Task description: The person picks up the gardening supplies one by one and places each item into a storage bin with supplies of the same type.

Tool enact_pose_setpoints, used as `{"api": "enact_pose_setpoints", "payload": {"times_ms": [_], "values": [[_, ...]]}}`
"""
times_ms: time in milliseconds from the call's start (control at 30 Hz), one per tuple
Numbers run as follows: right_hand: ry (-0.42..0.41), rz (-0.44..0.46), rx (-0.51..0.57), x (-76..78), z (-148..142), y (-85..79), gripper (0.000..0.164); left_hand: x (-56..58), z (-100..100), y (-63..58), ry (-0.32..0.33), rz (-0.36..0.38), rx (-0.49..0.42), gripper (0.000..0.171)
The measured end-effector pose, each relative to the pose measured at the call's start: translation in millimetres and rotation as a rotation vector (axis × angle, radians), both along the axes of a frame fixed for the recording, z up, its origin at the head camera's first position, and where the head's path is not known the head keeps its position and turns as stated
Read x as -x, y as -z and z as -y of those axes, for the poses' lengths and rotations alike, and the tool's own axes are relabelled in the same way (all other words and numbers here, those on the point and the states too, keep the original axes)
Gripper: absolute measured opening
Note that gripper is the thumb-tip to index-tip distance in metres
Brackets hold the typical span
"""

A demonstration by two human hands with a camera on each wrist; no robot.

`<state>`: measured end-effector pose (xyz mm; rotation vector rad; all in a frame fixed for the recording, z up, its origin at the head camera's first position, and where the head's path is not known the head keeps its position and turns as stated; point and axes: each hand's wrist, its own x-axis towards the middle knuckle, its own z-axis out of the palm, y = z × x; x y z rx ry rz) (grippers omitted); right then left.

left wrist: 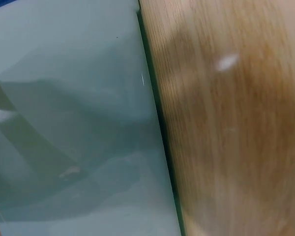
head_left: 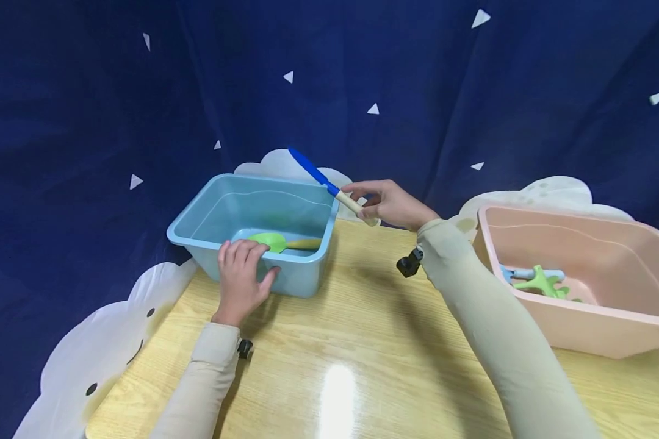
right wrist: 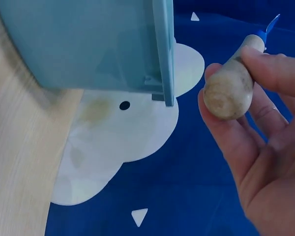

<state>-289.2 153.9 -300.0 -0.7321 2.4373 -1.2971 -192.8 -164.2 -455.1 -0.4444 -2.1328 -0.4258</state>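
My right hand (head_left: 398, 204) holds a small garden trowel by its pale wooden handle (right wrist: 230, 91), between thumb and fingers. Its narrow blue blade (head_left: 307, 163) points up and left, over the right rear corner of a light blue plastic bin (head_left: 252, 183). At the bin's near wall, my left hand (head_left: 243, 274) grips the rim, fingers hooked over it and thumb along the outside. Inside the bin lies a green toy shovel (head_left: 274, 242) with a yellow handle (head_left: 304, 244), partly hidden by the near rim. The left wrist view shows mostly bin wall (left wrist: 88, 123).
A pink bin (head_left: 593, 326) stands at the right, with a green rake-like tool (head_left: 540, 282) and a light blue tool (head_left: 549, 274) in it. Both bins are on a wooden table (head_left: 291, 366). Behind hangs a dark blue curtain (head_left: 395, 55) with white clouds and triangles.
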Motion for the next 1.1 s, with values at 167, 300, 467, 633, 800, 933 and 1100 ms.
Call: {"api": "enact_pose_setpoints", "payload": {"times_ms": [167,300,467,633,800,933,1100], "values": [[-0.032,-0.013,-0.011,8.0,13,-6.4,0.058,0.1,0,0.1,-0.001,0.003,0.020,0.049],[-0.051,-0.036,-0.029,10.5,23,-13.4,0.057,-1.4,-1,1.6,0.002,-0.002,0.040,0.051],[-0.050,-0.013,-0.009,12.1,38,-19.2,0.058,-5.0,-4,3.1,0.007,-0.019,0.052,0.050],[-0.055,0.019,-0.001,10.7,54,-20.5,0.057,-10.8,-6,3.8,0.001,-0.026,0.042,0.048],[-0.063,0.015,0.000,10.3,69,-19.2,0.056,-13.9,-4,2.3,0.000,-0.029,0.037,0.048],[-0.061,0.020,0.002,10.6,80,-17.2,0.055,-14.6,0,1.9,-0.007,-0.030,0.037,0.048],[-0.081,0.026,0.013,7.7,94,-16.0,0.054,-17.1,2,3.3,-0.018,-0.025,0.034,0.049]]}}
